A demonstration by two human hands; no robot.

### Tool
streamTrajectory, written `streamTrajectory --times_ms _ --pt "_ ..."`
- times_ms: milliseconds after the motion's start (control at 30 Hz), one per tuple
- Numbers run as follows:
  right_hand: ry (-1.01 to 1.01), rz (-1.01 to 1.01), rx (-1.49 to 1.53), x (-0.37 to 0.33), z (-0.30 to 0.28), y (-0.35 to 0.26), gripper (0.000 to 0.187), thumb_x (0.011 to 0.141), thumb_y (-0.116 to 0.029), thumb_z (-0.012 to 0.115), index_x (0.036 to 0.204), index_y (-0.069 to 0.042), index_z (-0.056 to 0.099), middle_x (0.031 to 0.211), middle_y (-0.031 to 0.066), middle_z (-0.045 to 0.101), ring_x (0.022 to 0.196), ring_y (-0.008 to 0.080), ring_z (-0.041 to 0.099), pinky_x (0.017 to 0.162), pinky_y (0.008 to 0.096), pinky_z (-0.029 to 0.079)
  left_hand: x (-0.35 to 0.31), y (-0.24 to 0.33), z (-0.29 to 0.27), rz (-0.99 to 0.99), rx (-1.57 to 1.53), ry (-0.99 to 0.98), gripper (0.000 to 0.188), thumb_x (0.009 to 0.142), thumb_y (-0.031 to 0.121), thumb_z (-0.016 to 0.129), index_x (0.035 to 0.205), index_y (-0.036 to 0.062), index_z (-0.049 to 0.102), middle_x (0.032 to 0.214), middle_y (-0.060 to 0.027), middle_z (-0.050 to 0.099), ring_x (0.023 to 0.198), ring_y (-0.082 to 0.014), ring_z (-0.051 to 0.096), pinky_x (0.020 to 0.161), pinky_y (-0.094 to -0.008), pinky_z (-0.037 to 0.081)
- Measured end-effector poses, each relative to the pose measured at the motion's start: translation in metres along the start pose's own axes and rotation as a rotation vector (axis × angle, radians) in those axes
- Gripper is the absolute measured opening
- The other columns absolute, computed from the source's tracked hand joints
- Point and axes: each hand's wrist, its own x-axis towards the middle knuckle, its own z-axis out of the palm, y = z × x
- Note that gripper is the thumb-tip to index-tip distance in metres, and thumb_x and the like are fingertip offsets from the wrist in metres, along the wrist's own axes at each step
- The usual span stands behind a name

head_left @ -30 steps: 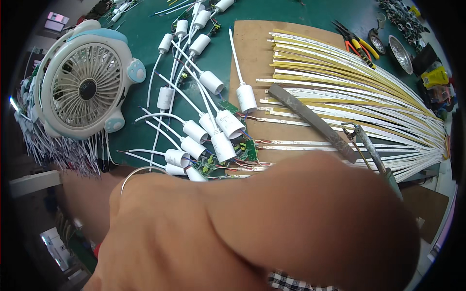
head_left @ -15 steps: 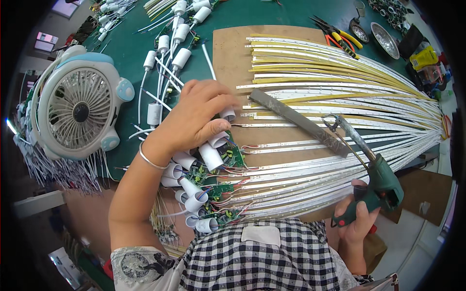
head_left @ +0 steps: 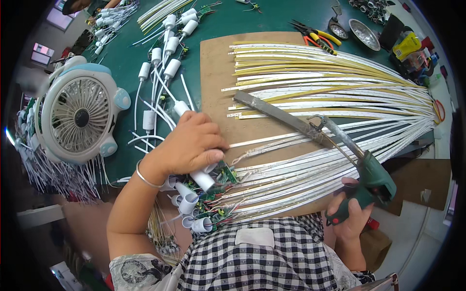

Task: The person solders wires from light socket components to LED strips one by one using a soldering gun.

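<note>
My left hand [head_left: 196, 140] is curled, palm down, over a white plastic housing, mostly hidden under its fingers. Just below the thumb lie another white cylindrical housing [head_left: 201, 180] and a green circuit board [head_left: 226, 173] with thin wires. More white housings [head_left: 188, 203] cluster toward my apron. Over the LED strips [head_left: 310, 169] on the right, my right hand [head_left: 350, 216] grips the handle of a green soldering gun [head_left: 376, 177]. Its thin tip end reaches up-left, in front of a flat grey metal bar [head_left: 272, 110] that lies across the strips.
A brown board [head_left: 213, 72] lies under the strips on the green table [head_left: 272, 19]. At left stands a white-and-blue fan [head_left: 81, 116]. White housings with cables [head_left: 171, 46] lie beyond my left hand. Pliers [head_left: 318, 39] and a metal dish [head_left: 364, 35] sit at the far right.
My left hand has come nearer to me, and an LED strip beside it has shifted the same way. The soldering gun stays in my right hand. The whole view has shifted slightly.
</note>
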Motion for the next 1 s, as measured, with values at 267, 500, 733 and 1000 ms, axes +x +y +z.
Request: streamTrajectory --times_ms 267,500,733,1000 --pt "0.087 -0.019 0.031 0.012 -0.011 -0.002 0.048 0.088 -0.018 0.053 0.129 -0.002 0.036 0.119 0.0188 0.052 0.055 0.0173 0.056 0.047 0.0294 0.046 0.021 0.022 -0.015 -0.097 -0.041 -0.192 0.036 0.083 0.043 0.057 0.091 0.0079 0.066 0.086 -0.0086 0.063 0.089 -0.0267 0.057 0.084 -0.0379 0.033" --pt "0.221 -0.187 0.208 0.062 -0.024 -0.05 0.048 0.094 -0.028 0.038 0.133 0.0 0.036 0.117 0.0145 0.055 0.058 0.0153 0.052 0.048 0.0274 0.043 0.058 0.05 0.004 -0.04 0.106 -0.088 0.045 0.077 0.04 0.066 0.099 0.0 0.059 0.09 -0.0157 0.06 0.089 -0.0313 0.057 0.083 -0.0417 0.043" --pt "0.269 -0.206 0.219 0.185 -0.044 -0.11 0.036 0.095 -0.032 0.051 0.115 -0.003 0.049 0.09 0.0147 0.061 0.073 0.0231 0.061 0.065 0.0344 0.055 0.073 0.056 0.026 -0.144 0.053 -0.096 0.043 0.08 0.037 0.067 0.098 0.0004 0.053 0.091 -0.0186 0.054 0.086 -0.0362 0.056 0.076 -0.0428 0.046" --pt "0.188 0.049 0.541 0.36 0.002 -0.027 0.037 0.102 -0.029 0.032 0.116 0.003 0.042 0.095 0.0215 0.056 0.078 0.0312 0.062 0.071 0.0475 0.057 0.074 0.061 0.029 -0.213 -0.003 -0.069 0.038 0.079 0.03 0.069 0.095 -0.0012 0.053 0.091 -0.0226 0.057 0.085 -0.0401 0.056 0.075 -0.0455 0.046"
